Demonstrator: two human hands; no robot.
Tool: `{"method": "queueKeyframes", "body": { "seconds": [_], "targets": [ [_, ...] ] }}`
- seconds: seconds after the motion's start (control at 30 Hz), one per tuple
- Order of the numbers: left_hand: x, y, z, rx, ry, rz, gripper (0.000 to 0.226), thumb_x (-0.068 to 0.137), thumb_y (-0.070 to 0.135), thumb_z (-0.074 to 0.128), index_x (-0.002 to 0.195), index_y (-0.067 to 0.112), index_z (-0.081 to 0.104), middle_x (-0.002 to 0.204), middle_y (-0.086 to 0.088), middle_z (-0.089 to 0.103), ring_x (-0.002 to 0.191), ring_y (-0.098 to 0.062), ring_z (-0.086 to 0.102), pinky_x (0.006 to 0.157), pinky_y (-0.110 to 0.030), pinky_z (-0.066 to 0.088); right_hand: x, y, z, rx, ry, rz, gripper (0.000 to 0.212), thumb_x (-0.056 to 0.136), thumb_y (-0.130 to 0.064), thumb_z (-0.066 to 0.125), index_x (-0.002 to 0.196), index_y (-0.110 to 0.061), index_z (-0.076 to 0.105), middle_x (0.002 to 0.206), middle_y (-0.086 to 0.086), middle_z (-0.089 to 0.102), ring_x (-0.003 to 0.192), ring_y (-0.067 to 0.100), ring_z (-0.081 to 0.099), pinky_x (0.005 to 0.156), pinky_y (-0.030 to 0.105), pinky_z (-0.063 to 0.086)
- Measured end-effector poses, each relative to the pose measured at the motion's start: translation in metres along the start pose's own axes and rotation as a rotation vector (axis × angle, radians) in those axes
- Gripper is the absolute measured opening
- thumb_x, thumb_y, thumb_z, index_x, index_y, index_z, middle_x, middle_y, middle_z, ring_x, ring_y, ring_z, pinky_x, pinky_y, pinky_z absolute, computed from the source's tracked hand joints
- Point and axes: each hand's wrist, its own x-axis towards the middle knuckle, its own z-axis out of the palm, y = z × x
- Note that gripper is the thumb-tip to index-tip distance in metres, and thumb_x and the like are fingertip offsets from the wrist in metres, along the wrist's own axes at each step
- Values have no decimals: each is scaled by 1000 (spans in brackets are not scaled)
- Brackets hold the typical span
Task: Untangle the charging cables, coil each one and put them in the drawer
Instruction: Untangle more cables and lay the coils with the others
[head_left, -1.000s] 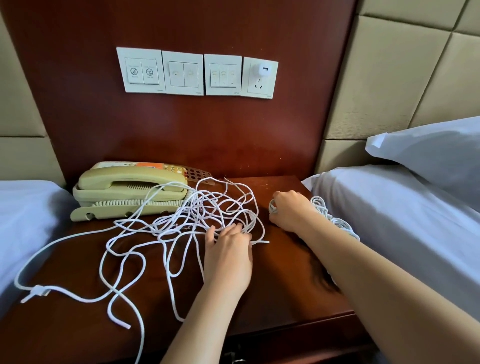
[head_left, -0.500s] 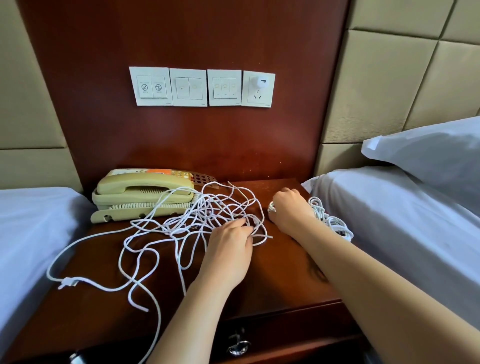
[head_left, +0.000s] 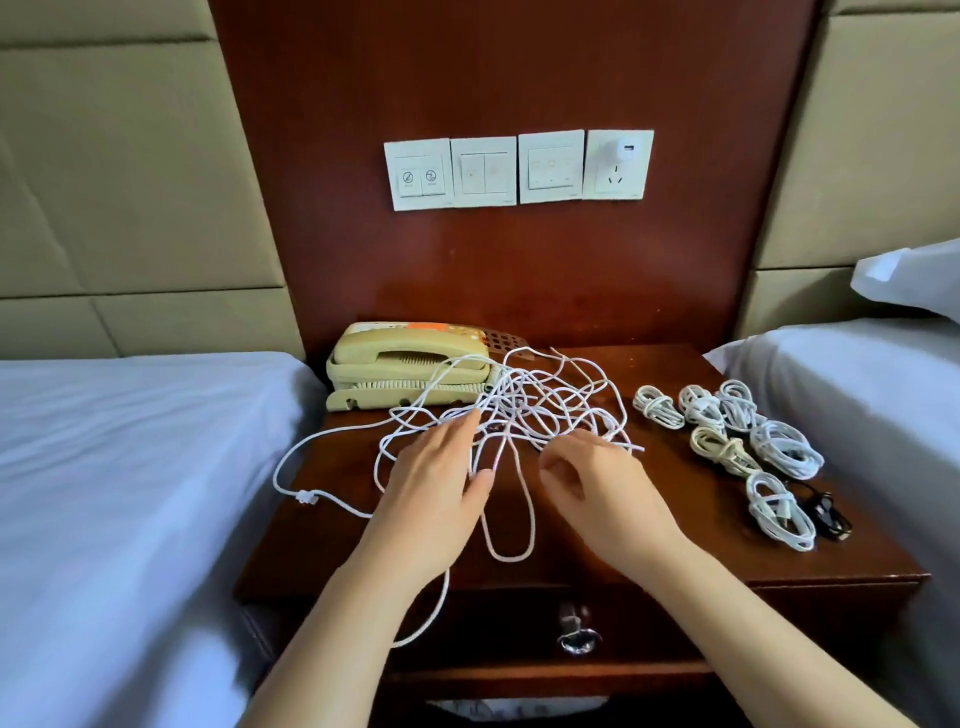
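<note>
We take the telephone (head_left: 405, 374) as our mark. The tangle of white cables (head_left: 519, 410) lies on the surface (head_left: 841, 561) just in front of it and to its right. A few strands are draped over the handset and one loop hangs past the front edge.

Our left hand (head_left: 436, 478) lies flat on the near side of the tangle, fingers straight and spread. We judge this pins the mass down so a single strand can be drawn out. Our right hand (head_left: 597, 488) is at the tangle's right rim, fingers loosely curled and thumb apart, with no strand seen in its grip.

Well to the right of the telephone sit the coiled bundles (head_left: 727, 436), six pale ones, with a small black bundle (head_left: 826, 512) nearest the front. We judge they are kept apart so finished cables do not snag again.

Below and in front of the telephone the drawer (head_left: 675, 618) is shut, with no hand on its ring handle (head_left: 576, 636). What it holds is hidden.
</note>
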Motion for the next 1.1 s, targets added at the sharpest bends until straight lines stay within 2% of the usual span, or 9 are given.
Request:
{"method": "queueKeyframes", "body": {
  "seconds": [0.1,0.27,0.43,0.5,0.57,0.73,0.9,1.0,1.1],
  "targets": [
    [-10,-32,-8,17,22,-150,55,95,26,49,145,18,28,148,2,35,136,-13,33,110,-26,24,-6,-16,17,155,-1,-57,7,89,-15,59,89,-22,59,86,-12,52,72,9,53,64,30,48],
    [-20,-85,-15,151,2,-351,48,93,27,52,138,16,39,144,0,41,129,-18,42,108,-31,31,-3,-46,42,283,-116,-208,16,92,-19,58,108,-23,60,96,-16,51,81,6,54,72,22,48],
    [-28,-108,-17,190,-14,-423,45,95,31,50,136,15,41,142,0,44,130,-18,41,104,-31,33,2,-64,64,158,-212,-242,39,95,-28,53,134,-25,46,128,-11,45,115,8,46,91,18,41],
    [-31,-112,-14,175,-35,-458,47,95,34,48,138,14,40,143,-3,44,131,-20,40,106,-33,34,5,-63,69,73,-230,-223,41,95,-30,52,135,-23,45,130,-6,46,119,13,43,96,20,36],
    [-33,-115,-13,160,-32,-494,50,96,36,44,140,12,38,145,-5,42,133,-22,39,107,-36,33,8,-59,71,7,-210,-205,31,96,-30,50,125,-20,52,122,-3,51,113,15,44,94,22,36],
    [-33,-114,-7,97,-6,-534,45,97,37,40,133,10,46,141,-8,43,134,-27,34,109,-43,31,10,-48,69,-30,-141,-131,14,96,-27,49,93,-15,55,97,-3,54,92,18,52,71,26,39],
    [-27,-107,-4,43,48,-483,34,99,23,39,125,5,52,134,-10,49,126,-26,42,109,-34,28,22,-28,53,235,16,81,12,93,-23,57,82,-20,54,70,-8,59,62,8,54,57,27,43],
    [-24,-94,0,-37,73,-467,39,99,24,40,133,6,47,143,-9,40,128,-24,41,105,-31,30,28,-16,43,368,144,153,16,94,-15,55,78,-14,55,53,-7,49,44,5,44,48,13,31],
    [-21,-82,9,-74,29,-415,43,100,27,38,138,9,42,147,-6,36,131,-21,39,110,-31,29,32,-7,34,513,297,217,19,96,-13,51,77,-16,53,50,-4,42,41,7,35,46,16,27]
  ]
}}
